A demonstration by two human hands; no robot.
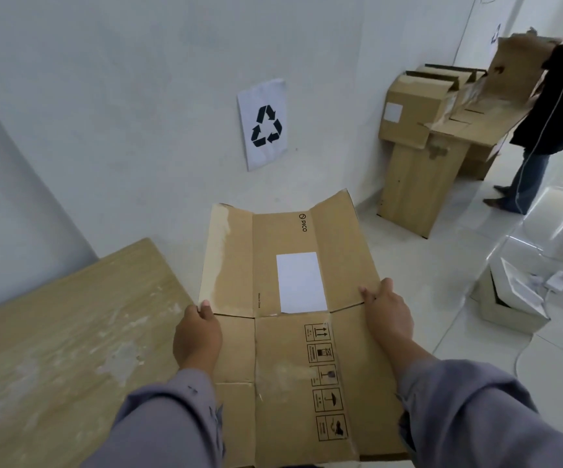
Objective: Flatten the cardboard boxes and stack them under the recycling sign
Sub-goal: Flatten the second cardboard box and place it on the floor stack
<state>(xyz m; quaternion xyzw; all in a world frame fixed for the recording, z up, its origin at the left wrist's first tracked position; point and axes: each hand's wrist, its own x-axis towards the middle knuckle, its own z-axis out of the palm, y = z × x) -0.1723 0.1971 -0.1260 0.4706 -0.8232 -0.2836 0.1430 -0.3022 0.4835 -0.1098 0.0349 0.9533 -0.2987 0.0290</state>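
While both grey sleeves reach forward from the bottom of the view, the left hand (197, 332) grips the left edge of a flattened cardboard box (286, 332) and the right hand (389, 315) grips its right edge, thumbs on top and fingers curled beneath. The box is held roughly level in the air, its far flaps opened out toward the wall. A white label (301, 282) sits on its upper panel, the printed word PICO lies just beyond that, and a column of black handling symbols (326, 380) runs down the nearer panel.

To the left, beside the box, lies a light wooden tabletop (54, 349) with pale scuffed patches. To the right, on the white tiled floor (425, 271), stands a small open white box (509, 298) with a white cable trailing by it.

Farther off, a paper recycling sign (263, 125) with a black arrow triangle is fixed to the white wall (121, 96), directly beyond the far edge of the held box. In the right corner, brown cardboard boxes (418, 113) rest on a wooden stand (415, 187), and another person (550, 106) in dark clothes stands there holding a piece of cardboard.
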